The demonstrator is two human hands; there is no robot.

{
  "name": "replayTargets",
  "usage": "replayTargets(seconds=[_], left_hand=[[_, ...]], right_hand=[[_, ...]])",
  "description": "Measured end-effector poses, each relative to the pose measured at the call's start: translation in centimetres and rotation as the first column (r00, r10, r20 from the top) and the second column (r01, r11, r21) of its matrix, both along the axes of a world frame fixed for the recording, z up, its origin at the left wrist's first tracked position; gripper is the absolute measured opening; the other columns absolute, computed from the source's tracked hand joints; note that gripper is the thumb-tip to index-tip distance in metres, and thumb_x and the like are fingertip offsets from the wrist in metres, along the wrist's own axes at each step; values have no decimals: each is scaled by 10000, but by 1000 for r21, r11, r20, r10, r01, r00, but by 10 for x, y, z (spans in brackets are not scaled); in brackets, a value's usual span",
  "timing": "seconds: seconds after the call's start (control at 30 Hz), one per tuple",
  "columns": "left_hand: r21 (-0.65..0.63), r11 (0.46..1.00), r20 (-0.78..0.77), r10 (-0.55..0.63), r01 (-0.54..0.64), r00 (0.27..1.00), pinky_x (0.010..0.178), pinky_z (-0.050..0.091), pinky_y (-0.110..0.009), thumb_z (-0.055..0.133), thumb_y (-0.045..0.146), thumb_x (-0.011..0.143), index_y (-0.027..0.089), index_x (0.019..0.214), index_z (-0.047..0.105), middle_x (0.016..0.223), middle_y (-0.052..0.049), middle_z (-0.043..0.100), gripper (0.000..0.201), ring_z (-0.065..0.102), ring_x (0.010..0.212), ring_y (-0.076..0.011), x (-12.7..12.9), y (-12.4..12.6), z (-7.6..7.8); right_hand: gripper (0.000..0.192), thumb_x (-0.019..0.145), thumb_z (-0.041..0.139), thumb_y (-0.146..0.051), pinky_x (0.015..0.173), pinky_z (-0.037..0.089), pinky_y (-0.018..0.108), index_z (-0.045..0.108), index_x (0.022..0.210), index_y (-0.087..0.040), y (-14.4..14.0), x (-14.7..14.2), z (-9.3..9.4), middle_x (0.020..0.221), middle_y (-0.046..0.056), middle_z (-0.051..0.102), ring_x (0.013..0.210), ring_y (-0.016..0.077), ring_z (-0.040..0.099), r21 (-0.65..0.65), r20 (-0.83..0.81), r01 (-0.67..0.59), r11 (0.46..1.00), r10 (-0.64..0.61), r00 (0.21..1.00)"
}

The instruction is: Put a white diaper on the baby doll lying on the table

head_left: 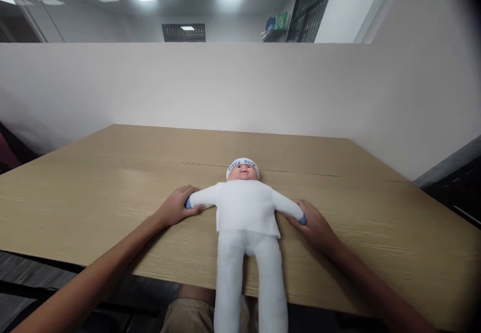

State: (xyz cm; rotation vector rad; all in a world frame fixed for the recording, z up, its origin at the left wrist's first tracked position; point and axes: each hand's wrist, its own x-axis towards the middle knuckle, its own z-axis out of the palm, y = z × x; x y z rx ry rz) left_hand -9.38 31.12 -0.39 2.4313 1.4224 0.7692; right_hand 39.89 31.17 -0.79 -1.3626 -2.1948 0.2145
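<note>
A baby doll (pixel 246 208) lies face up on the wooden table, dressed in a white top and white trousers. Its white cap (pixel 242 162) carries blue lettering. Both doll legs reach over the table's front edge toward me. My left hand (pixel 180 205) is closed round the end of the doll's arm on the left, where a blue cuff shows. On the other side, my right hand (pixel 311 223) grips the opposite sleeve end, also blue at the cuff. The doll's arms are spread outward; its hands are hidden in my grip or sleeves.
The wooden table (pixel 150 147) spreads to both sides, with a thin seam across it. Behind it stands a white low wall (pixel 233 87) with glass above. My knee in tan shorts (pixel 190 315) is under the front edge. A dark object stands at the right.
</note>
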Motion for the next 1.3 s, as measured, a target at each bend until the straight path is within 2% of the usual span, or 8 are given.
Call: replayTargets(seconds=[0.13, 0.27, 0.47, 0.6, 0.77, 0.93, 1.17, 1.3], left_hand=[[50, 997, 5, 61, -61, 998, 911, 544, -439, 653, 652, 960, 225, 1226, 690, 1149, -104, 765, 505, 708, 1051, -322, -2, 53, -4], [103, 984, 31, 142, -145, 989, 984, 518, -461, 640, 696, 959, 216, 1239, 686, 1199, -121, 770, 557, 691, 1113, -335, 2, 97, -7], [153, 945, 32, 289, -290, 957, 1119, 396, -515, 615, 675, 997, 219, 1363, 631, 1294, -132, 762, 585, 655, 1182, -341, 16, 156, -9], [181, 928, 37, 325, -326, 945, 1130, 380, -520, 608, 617, 1012, 201, 1483, 566, 1377, -153, 726, 630, 615, 1261, -362, 16, 182, -16], [149, 925, 17, 352, -350, 936, 1078, 411, -508, 613, 541, 1010, 233, 1447, 598, 1290, -119, 751, 535, 607, 1256, -367, 7, 196, -23], [106, 930, 19, 353, -353, 935, 1068, 411, -514, 633, 603, 1003, 246, 1370, 626, 1259, -104, 756, 512, 613, 1212, -362, 3, 202, -27], [77, 936, 48, 340, -343, 939, 1016, 469, -500, 701, 644, 930, 230, 1292, 654, 1185, -110, 766, 552, 613, 1153, -358, 1, 202, -27], [79, 938, 48, 335, -338, 941, 1004, 495, -491, 697, 621, 925, 226, 1290, 655, 1204, -116, 762, 540, 614, 1159, -358, 3, 196, -24]], right_hand=[[284, 1012, 571, -470, 892, 543, 446, 651, 1136, -227, 56, -3, -3, 1096, 134, 754, 1010, 332, 698, 71, 46, -14, 997, 11, 999], [372, 1029, 535, -533, 903, 530, 441, 664, 1158, -208, 104, -6, -6, 1111, 147, 754, 1021, 339, 691, 142, 60, 10, 990, -18, 998], [528, 1032, 503, -620, 969, 500, 489, 678, 1255, -175, 166, -12, -9, 1214, 184, 747, 1084, 368, 648, 212, 83, 164, 963, -185, 979], [547, 1022, 505, -562, 987, 491, 507, 633, 1380, -170, 189, -6, -18, 1292, 191, 712, 1127, 376, 625, 227, 91, 245, 943, -271, 958], [525, 1009, 504, -450, 1041, 470, 520, 604, 1448, -180, 201, 7, -29, 1310, 179, 697, 1177, 380, 609, 216, 101, 260, 941, -287, 953], [598, 1046, 487, -520, 1127, 440, 557, 583, 1529, -181, 209, 13, -35, 1382, 184, 690, 1277, 390, 588, 193, 104, 266, 944, -290, 951], [666, 1042, 446, -527, 1118, 456, 574, 524, 1602, -174, 206, 6, -38, 1483, 189, 652, 1335, 420, 559, 136, 131, 396, 908, -413, 901], [723, 990, 510, -513, 1147, 438, 594, 490, 1609, -141, 203, -1, -34, 1533, 210, 612, 1371, 437, 532, 111, 115, 420, 901, -431, 895]])
